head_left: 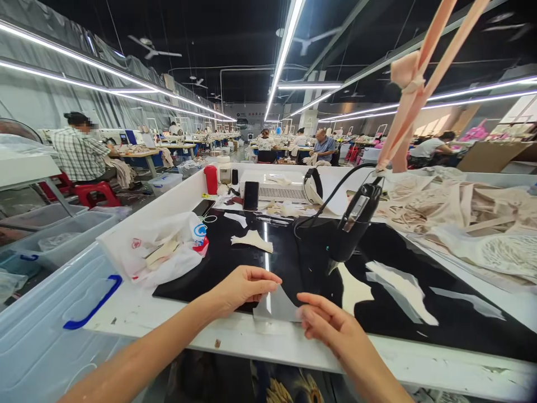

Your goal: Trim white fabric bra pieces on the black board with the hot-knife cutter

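Note:
My left hand (247, 288) is closed in a pinch at the top of a translucent, curved sheet piece (274, 307) near the table's front edge. My right hand (331, 324) has curled fingers, and its slightly blurred fingertips meet the right corner of that piece. Behind my left hand lies a cream cut fabric piece (252, 240). To the right, another cream piece (354, 290) sits under the tip of a black handheld tool (358, 221), which hangs from a knotted peach strap (405, 106). Further right, a cream strip (406, 291) rests on translucent backing.
A white plastic bag (157, 246) with cream scraps lies left on the black work surface (188, 285). A phone (251, 196) stands at the back before a white vented box (285, 193). Beige fabric (465, 207) is heaped right. A clear bin (54, 330) stands left; people sew beyond.

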The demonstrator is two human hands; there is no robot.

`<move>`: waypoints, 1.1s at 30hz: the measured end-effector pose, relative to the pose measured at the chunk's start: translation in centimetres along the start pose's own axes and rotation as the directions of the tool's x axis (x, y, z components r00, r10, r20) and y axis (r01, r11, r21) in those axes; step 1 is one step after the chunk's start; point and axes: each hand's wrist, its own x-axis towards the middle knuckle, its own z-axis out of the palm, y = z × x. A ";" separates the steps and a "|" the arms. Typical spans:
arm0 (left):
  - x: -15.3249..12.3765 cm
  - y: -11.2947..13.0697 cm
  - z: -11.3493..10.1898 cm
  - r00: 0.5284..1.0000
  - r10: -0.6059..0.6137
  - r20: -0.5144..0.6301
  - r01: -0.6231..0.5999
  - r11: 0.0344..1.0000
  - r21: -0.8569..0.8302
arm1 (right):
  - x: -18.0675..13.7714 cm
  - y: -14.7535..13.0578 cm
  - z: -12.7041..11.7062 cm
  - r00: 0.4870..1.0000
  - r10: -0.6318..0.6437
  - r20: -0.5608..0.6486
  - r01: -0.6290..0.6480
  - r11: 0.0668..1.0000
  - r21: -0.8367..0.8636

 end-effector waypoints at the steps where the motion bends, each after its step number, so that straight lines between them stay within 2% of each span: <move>1: -0.1 0.0 -0.3 1.000 0.002 -0.009 -0.002 1.000 0.005 | 0.0 0.2 0.1 1.000 0.000 0.007 0.001 0.999 -0.035; 10: -1.2 -0.3 -2.1 0.998 -0.034 -0.043 0.039 0.993 0.110 | 0.6 0.2 0.5 0.996 -0.042 0.080 0.054 0.986 -0.155; 16: -1.2 -0.1 -2.4 0.997 -0.016 -0.072 0.028 0.987 0.160 | 0.9 0.2 1.0 0.995 -0.043 0.093 0.065 0.964 -0.258; 25: 0.7 -0.7 -2.7 0.994 0.043 -0.103 -0.011 0.957 0.288 | 2.8 2.3 0.5 0.983 -0.105 0.153 0.157 0.910 -0.384; 33: 3.0 -1.3 -2.9 0.986 0.146 -0.081 -0.094 0.888 0.449 | 2.9 1.6 0.5 0.969 -0.195 0.150 0.246 0.806 -0.539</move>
